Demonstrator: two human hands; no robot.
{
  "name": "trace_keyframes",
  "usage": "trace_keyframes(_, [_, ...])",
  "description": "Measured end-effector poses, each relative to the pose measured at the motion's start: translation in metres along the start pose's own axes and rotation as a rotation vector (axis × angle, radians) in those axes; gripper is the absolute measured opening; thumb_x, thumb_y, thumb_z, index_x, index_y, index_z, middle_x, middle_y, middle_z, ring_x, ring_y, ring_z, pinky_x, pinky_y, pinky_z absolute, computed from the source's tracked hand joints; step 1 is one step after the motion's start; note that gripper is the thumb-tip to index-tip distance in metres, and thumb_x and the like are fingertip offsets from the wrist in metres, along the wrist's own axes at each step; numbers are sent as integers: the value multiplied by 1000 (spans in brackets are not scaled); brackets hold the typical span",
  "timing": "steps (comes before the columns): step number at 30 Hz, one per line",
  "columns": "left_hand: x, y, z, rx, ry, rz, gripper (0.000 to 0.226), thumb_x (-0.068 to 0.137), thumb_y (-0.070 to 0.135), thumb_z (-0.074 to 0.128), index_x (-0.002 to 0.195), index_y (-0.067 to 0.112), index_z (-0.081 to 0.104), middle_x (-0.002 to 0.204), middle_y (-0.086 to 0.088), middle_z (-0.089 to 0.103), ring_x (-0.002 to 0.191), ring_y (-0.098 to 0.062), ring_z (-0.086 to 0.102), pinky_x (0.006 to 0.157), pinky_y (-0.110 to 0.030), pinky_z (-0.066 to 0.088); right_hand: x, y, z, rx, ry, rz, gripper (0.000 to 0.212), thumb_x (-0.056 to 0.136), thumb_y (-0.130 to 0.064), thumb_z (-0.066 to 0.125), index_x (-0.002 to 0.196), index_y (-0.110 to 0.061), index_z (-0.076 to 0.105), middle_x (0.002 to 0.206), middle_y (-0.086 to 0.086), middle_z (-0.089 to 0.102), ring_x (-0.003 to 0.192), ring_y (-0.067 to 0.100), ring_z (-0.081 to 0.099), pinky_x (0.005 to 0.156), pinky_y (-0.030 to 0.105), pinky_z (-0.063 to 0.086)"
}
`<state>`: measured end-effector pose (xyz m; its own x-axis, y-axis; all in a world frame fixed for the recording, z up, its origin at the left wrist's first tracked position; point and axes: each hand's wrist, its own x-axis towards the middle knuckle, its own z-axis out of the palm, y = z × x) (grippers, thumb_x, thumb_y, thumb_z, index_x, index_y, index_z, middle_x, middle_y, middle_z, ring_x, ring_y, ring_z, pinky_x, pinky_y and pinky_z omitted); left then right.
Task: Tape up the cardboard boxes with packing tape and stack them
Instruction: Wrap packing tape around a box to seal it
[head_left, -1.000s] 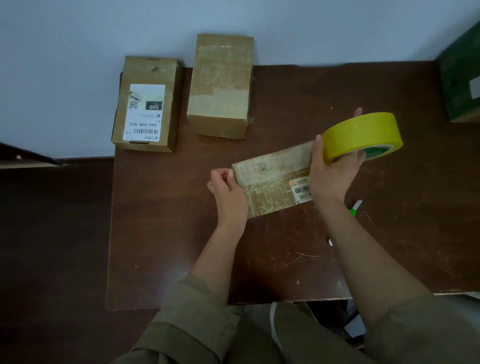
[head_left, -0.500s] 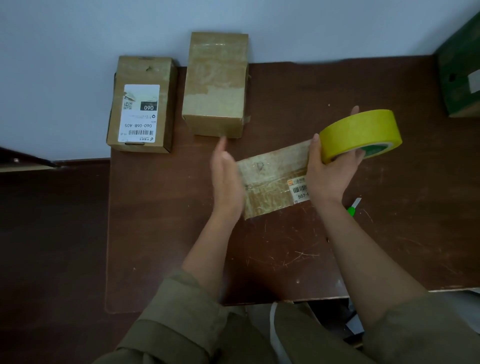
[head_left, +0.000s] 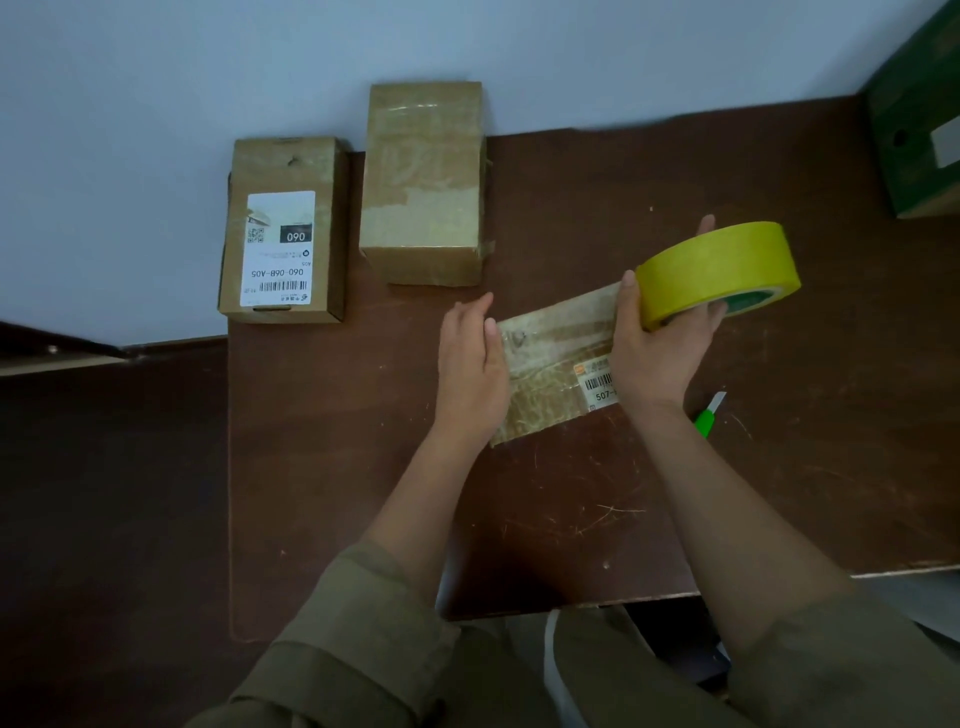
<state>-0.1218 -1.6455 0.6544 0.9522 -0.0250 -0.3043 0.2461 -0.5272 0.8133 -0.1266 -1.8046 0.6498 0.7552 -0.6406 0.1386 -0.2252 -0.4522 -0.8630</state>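
Note:
A flat cardboard box (head_left: 550, 364) with a barcode label lies on the brown table (head_left: 675, 493) between my hands. My left hand (head_left: 470, 369) rests flat with straight fingers against the box's left end. My right hand (head_left: 660, 353) grips a yellow roll of packing tape (head_left: 717, 270) held over the box's right end. A taller taped box (head_left: 423, 182) stands at the back, and a box with a white shipping label (head_left: 283, 228) lies to its left at the table's corner.
A green-handled cutter (head_left: 707, 415) lies on the table just right of my right wrist. A dark green box (head_left: 919, 114) stands at the far right corner. The wall runs behind the table; dark floor lies to the left.
My left hand let go of its pinch on the box's left end, straightened, and now lies flat along that end. The right hand with the tape roll has stayed in place.

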Motion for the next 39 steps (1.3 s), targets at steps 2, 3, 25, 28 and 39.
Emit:
trace_keyframes(2, [-1, 0, 4, 10, 25, 37, 42, 108, 23, 27, 143, 9, 45, 130, -1, 39, 129, -18, 39, 113, -34, 32, 0, -1, -1, 8, 7, -3, 75, 96, -30, 65, 157, -17, 24, 138, 7, 48, 127, 22, 38, 83, -13, 12])
trace_keyframes(3, [-1, -1, 5, 13, 33, 48, 41, 108, 23, 27, 140, 7, 49, 122, 1, 38, 124, -18, 42, 111, -35, 35, 0, -2, -1, 12, 12, -2, 74, 96, -28, 65, 157, -16, 25, 137, 8, 49, 126, 20, 38, 83, -13, 13])
trace_keyframes(25, [8, -3, 10, 167, 72, 42, 29, 100, 31, 42, 114, 10, 56, 113, 3, 41, 107, -16, 48, 93, -30, 39, 0, -5, 5, -23, 69, -5, 70, 95, -29, 66, 155, -18, 30, 117, -24, 34, 133, 38, 41, 76, 13, 27])
trace_keyframes(28, [7, -6, 9, 117, 54, 61, 34, 93, 32, 42, 114, 10, 56, 115, 2, 42, 107, -16, 48, 95, -30, 39, -1, -4, 6, -15, 71, -14, 70, 95, -30, 66, 155, -18, 30, 111, -33, 32, 131, 37, 43, 77, 14, 29])
trace_keyframes(39, [9, -3, 8, 179, 52, 49, 14, 96, 18, 56, 108, 10, 53, 109, 3, 37, 106, -18, 47, 92, -27, 36, -1, -4, 8, -55, 74, -8, 68, 94, -34, 66, 154, -20, 36, 106, -34, 33, 128, 35, 47, 81, 30, 44])
